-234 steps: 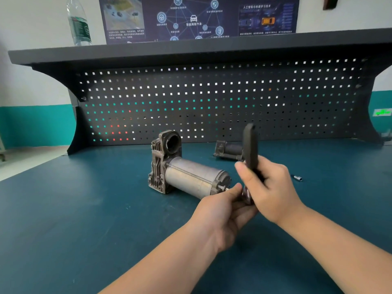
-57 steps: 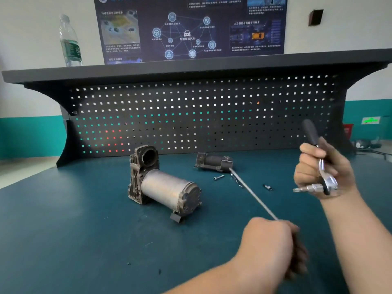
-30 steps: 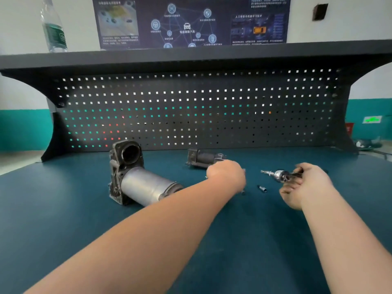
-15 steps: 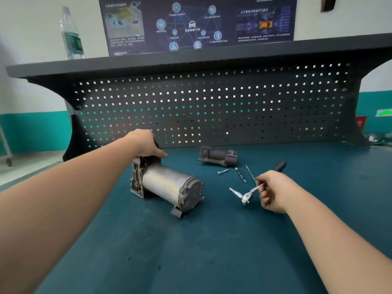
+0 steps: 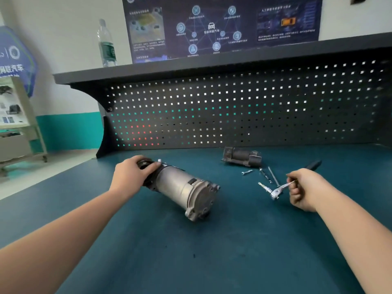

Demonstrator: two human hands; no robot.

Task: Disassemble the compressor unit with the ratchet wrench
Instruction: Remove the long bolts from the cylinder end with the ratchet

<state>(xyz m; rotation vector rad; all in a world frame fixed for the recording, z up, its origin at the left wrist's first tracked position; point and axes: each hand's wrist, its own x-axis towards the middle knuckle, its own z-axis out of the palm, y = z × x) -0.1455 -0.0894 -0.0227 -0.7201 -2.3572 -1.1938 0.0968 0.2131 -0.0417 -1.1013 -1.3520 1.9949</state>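
Left hand (image 5: 132,174) grips dark end of compressor (image 5: 182,188), lying mid-worktop. Right hand (image 5: 305,188) clamped on ratchet wrench (image 5: 275,190), toward right edge. Loose bolts (image 5: 264,175) near back edge.

A dark pegboard (image 5: 244,111) is set along the back of the teal worktop (image 5: 191,251), topped by a shelf (image 5: 191,66). A water bottle (image 5: 106,44) is stood upright on the shelf near its left end. A dark poster (image 5: 220,26) is hung on the wall behind. A display stand (image 5: 17,115) is seen at far left.
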